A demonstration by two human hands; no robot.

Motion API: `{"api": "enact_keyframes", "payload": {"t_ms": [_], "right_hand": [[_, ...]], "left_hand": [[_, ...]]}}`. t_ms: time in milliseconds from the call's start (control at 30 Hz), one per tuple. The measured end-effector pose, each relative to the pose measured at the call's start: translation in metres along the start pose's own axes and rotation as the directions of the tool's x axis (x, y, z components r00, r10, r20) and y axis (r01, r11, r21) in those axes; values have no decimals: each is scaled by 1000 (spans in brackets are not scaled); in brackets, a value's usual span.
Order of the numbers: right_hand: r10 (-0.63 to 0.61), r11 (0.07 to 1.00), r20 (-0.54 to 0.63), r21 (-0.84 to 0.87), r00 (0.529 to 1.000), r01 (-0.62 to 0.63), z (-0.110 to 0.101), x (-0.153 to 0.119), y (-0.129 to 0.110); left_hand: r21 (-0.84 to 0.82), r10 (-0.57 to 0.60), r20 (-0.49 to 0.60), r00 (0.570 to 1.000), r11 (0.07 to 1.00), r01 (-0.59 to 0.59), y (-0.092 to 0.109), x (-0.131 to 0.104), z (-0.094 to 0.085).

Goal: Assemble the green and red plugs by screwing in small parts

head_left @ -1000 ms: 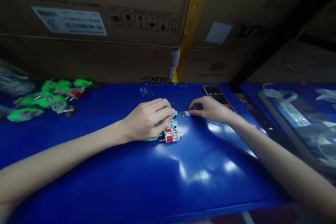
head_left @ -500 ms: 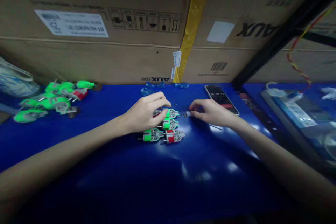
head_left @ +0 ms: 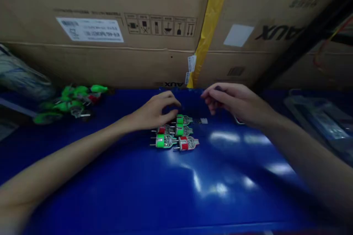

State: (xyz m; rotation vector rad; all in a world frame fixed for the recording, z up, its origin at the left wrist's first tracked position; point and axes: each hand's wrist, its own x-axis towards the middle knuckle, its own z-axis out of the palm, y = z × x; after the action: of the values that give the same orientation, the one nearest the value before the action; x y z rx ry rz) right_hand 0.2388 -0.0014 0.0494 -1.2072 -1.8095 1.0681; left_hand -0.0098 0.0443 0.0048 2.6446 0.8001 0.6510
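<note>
My left hand (head_left: 158, 112) rests at the far side of a small group of plugs, thumb and forefinger apart, by the far green plug (head_left: 184, 119). Nothing shows between those fingertips. Nearer me lie a second green plug (head_left: 184, 130), a green plug at the left (head_left: 164, 141), a red plug (head_left: 188, 143) and another red plug (head_left: 164, 129), their inner parts showing. My right hand (head_left: 227, 97), blurred, hovers to the right with its fingers closed; a dark bit shows among them, too unclear to name. Below it, a small whitish piece (head_left: 204, 120) lies on the table beside tiny parts.
A heap of green and red plugs (head_left: 68, 105) lies at the left by a patterned bag-like thing (head_left: 24, 77). Large cardboard boxes (head_left: 154, 55) stand along the back of the blue table (head_left: 124, 191). A clear plastic-looking case (head_left: 328, 117) lies at the right.
My right hand has left the small whitish piece and moved up and away, now covering most of the phone. My left hand has shifted slightly off the plugs. The view has turned a little left.
</note>
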Motion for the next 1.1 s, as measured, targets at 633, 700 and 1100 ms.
{"api": "enact_keyframes", "payload": {"t_ms": [633, 700, 1100], "right_hand": [[-221, 973, -38, 63, 974, 223, 55, 62, 4], [-217, 972, -44, 81, 975, 220, 58, 65, 9], [-215, 974, -10, 71, 976, 216, 58, 64, 17]], "left_hand": [[-342, -359, 171, 918, 852, 397, -33, -31, 5], [-411, -373, 174, 911, 813, 412, -34, -32, 6], [-528, -385, 173, 906, 740, 416, -39, -36, 11]]}}
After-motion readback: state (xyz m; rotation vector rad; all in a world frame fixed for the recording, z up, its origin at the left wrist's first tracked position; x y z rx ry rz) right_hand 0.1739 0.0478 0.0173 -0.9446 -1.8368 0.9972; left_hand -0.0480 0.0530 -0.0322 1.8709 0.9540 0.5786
